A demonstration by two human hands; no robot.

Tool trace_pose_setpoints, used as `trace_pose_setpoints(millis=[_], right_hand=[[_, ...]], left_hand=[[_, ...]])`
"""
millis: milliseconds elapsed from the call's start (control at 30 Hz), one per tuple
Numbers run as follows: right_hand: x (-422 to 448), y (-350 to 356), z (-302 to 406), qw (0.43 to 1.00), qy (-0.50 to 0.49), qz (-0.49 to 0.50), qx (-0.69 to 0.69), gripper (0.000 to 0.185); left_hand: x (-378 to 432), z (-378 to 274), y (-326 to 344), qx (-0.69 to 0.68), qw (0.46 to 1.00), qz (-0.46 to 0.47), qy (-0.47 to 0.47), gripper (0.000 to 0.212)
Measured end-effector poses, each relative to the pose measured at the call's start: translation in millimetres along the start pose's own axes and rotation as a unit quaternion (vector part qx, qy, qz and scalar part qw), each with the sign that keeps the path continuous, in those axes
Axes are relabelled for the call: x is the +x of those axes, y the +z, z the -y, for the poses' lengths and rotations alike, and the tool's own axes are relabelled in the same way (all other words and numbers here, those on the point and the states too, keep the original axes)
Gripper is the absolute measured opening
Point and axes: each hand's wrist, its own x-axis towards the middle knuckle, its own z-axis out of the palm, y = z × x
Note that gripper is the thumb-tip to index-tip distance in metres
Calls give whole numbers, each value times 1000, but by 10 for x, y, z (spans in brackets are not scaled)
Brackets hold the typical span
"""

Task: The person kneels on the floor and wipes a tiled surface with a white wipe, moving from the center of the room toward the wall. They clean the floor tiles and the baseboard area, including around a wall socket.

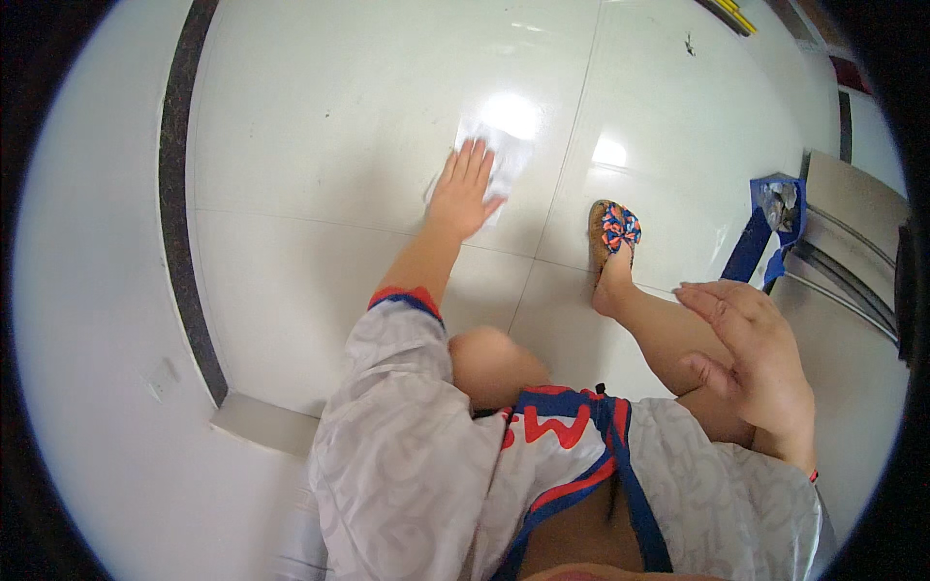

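Note:
My left hand lies flat with its fingers spread over a thin whitish sheet on the glossy tiled floor. Part of the sheet is hidden under the palm, and I cannot tell whether it is paper, plastic or cloth. On the right, my right hand is raised above my leg, fingers together and thumb apart, with nothing seen in it. Between the two hands is my foot in a woven sandal with a patterned bow.
A dark baseboard strip edges the wall at left. To the right, an open blue box with crumpled contents stands beside metal-coloured panels. Yellow and dark bars lie at the top right. A ledge juts out at lower left.

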Motion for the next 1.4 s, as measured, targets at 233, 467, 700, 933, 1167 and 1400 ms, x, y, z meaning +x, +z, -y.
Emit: trace_pose_setpoints(millis=[233,467,700,933,1167,1400], right_hand=[[-318,107,-119,997,71,-18,19,61],[-361,45,-268,999,46,-9,-8,67],[-450,163,-370,995,76,45,43,69],[-479,-20,-301,995,28,33,85,71],[-377,9,-169,998,2,8,65,68],[-267,62,-187,999,-11,17,46,67]], left_hand=[[-1200,-281,188,-88,992,85,-42,95],[687,144,-70,36,991,-44,-118,101],[126,-122,125,13,999,2,-48,95],[-760,-553,13,-35,998,21,-56,86],[-485,-529,-53,-3,997,35,-74,77],[-375,-581,-209,22,996,41,-82,76]])
